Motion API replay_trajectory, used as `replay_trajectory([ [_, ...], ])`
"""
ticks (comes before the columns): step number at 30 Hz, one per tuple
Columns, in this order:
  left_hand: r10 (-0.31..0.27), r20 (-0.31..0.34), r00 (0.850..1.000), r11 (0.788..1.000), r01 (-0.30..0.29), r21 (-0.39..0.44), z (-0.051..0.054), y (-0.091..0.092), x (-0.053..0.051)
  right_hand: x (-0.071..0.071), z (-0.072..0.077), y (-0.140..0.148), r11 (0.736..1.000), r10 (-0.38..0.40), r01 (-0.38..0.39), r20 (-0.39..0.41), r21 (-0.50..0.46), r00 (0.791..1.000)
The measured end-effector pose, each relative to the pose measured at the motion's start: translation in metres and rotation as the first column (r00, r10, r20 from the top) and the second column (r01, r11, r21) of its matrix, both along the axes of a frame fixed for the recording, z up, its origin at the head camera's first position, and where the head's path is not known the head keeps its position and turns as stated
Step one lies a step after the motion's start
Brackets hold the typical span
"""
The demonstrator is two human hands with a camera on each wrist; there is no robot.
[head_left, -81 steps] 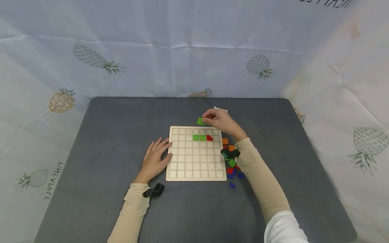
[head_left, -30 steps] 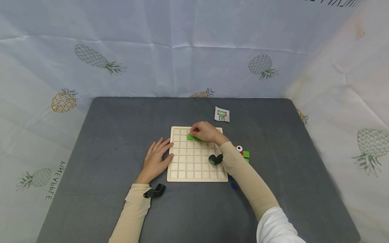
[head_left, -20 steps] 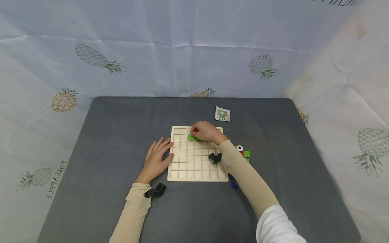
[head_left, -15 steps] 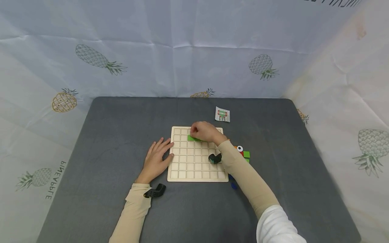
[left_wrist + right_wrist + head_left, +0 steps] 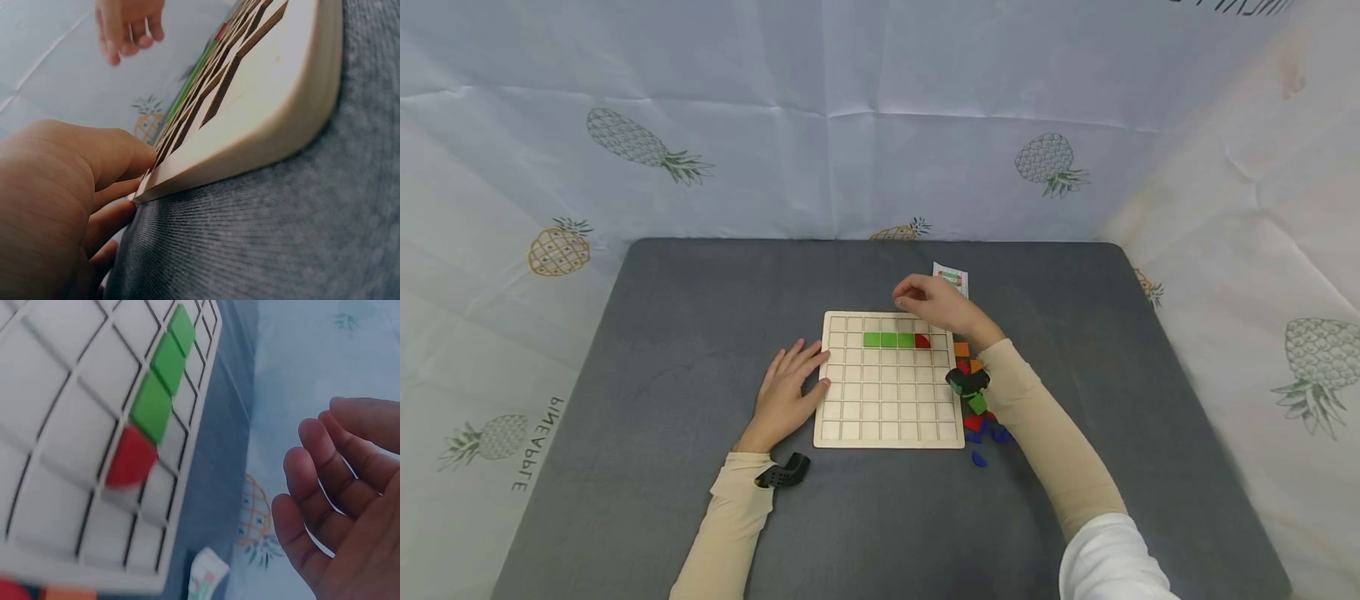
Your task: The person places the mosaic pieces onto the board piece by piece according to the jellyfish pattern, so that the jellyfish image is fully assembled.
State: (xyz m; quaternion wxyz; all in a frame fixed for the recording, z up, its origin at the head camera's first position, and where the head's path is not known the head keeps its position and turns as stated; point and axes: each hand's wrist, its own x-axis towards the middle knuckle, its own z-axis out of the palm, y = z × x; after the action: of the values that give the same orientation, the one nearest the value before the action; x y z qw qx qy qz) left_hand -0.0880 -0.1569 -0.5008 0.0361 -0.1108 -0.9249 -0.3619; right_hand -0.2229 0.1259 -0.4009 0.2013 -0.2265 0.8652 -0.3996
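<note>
A pale wooden grid board (image 5: 880,392) lies on the dark table. In its second row from the back, three green square tiles (image 5: 888,340) sit side by side, with a red rounded tile (image 5: 922,341) at their right end. My left hand (image 5: 782,398) rests on the table with its fingertips and thumb touching the board's left edge. Over the board's back edge hovers my right hand (image 5: 942,303), fingers loosely bent and holding nothing, as the right wrist view (image 5: 350,506) also shows.
A small printed pattern card (image 5: 952,277) lies behind the board, partly covered by my right hand. Along the board's right edge is a loose pile of orange, red, green and blue pieces, among them a green tile (image 5: 977,403) and a blue piece (image 5: 979,459).
My right hand has let go of a green tile, now at the left end of the row, and moved back and to the right off the board. The left hand has stayed put.
</note>
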Motion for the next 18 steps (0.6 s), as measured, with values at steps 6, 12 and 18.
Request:
replay_trajectory([
  [6,-0.009,-0.011,1.0,1.0,0.009,-0.006,0.001,-0.001,-0.001,0.004,0.016,0.035,0.995,-0.046,0.051,-0.064,0.088,0.997],
  [12,-0.014,0.007,1.0,1.0,0.014,-0.002,0.003,-0.003,-0.001,0.015,0.015,0.06,0.984,-0.082,0.093,-0.075,0.155,0.994],
  [18,-0.015,0.036,0.999,1.0,0.015,-0.01,0.003,-0.002,0.0,0.036,0.005,0.072,0.976,-0.086,0.095,-0.054,0.198,0.995],
])
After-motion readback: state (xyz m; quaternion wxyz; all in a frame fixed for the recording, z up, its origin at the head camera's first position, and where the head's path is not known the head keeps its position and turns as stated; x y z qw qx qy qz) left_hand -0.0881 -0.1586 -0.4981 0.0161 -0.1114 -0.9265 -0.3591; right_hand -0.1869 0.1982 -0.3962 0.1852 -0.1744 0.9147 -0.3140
